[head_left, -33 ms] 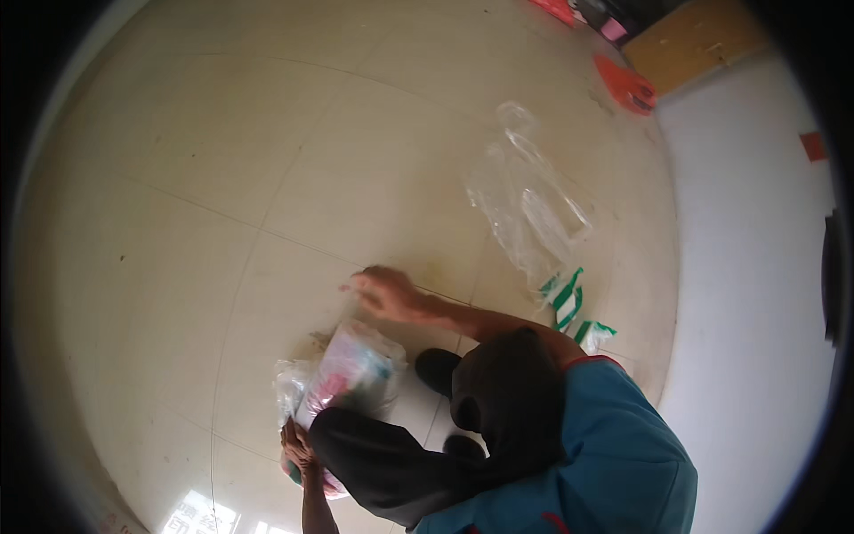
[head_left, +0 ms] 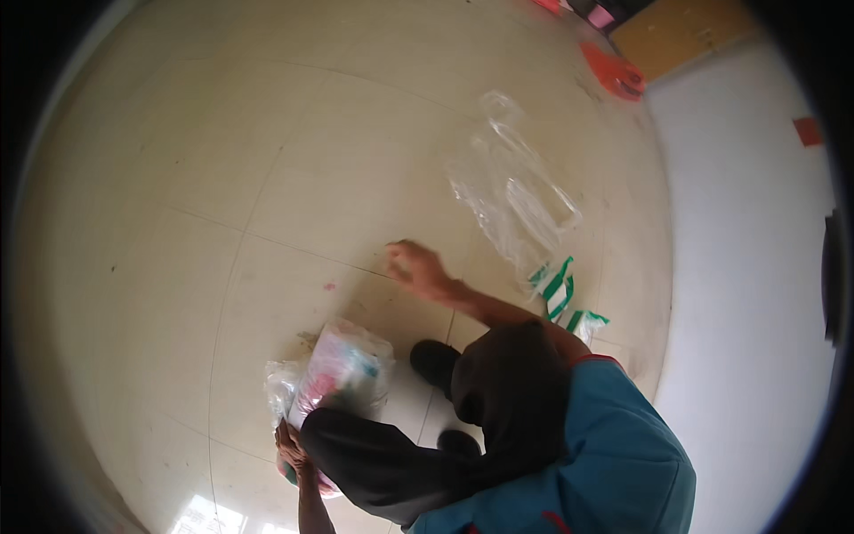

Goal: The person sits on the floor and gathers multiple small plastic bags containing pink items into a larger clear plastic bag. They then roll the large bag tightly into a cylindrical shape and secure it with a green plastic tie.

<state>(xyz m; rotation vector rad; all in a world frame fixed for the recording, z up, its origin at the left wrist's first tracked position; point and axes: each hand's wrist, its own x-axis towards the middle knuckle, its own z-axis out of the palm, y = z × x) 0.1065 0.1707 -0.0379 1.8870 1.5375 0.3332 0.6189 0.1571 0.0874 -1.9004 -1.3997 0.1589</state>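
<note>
A roll-shaped bundle [head_left: 342, 369] in clear plastic, with pink, white and teal showing through, lies on the floor beside my left knee. My left hand [head_left: 294, 448] is closed on its plastic wrapping near the close end; part of the fingers is hidden. Loose clear plastic [head_left: 282, 383] bunches along the bundle's left side. Above the floor, beyond the bundle, my right hand [head_left: 416, 267] is held out with nothing visible in it, its thumb and fingers apart and slightly blurred. A tiny pink scrap [head_left: 329, 287] lies on the tiles between that hand and the bundle.
A large crumpled clear plastic bag [head_left: 511, 182] is spread on the floor ahead to the right. Two green-and-white packets [head_left: 556, 292] lie nearer my right arm. Farther off are a red plastic bag [head_left: 614, 71] and a wooden board [head_left: 680, 36], beside a white wall [head_left: 738, 222].
My right hand has moved right and slightly away from the bundle, leaving the pink scrap in plain sight. My left hand stays on the wrapping. The whole view has shifted a little.
</note>
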